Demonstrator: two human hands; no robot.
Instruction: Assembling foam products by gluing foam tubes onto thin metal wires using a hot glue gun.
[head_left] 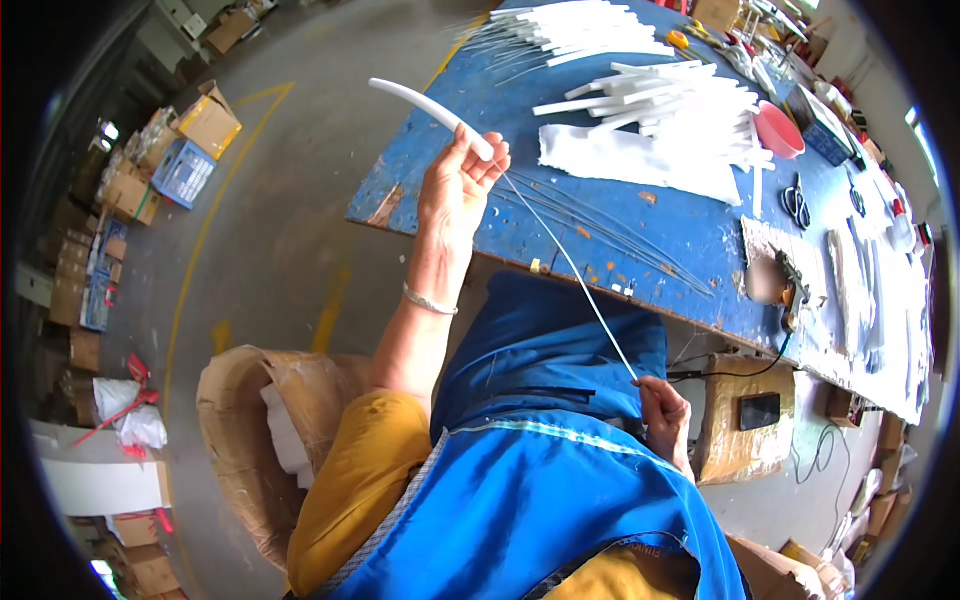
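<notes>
white tube (425, 105): one, left hand (455, 190) fingers pinching it; thin rod (575, 270): one, right hand (665, 415) fingers pinching

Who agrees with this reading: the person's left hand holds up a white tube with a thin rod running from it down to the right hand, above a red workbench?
One detail is wrong: the workbench is blue, not red, as the head view shows. The rest stands: the left hand holds up the white tube, and the thin rod runs down to the right hand.
</notes>
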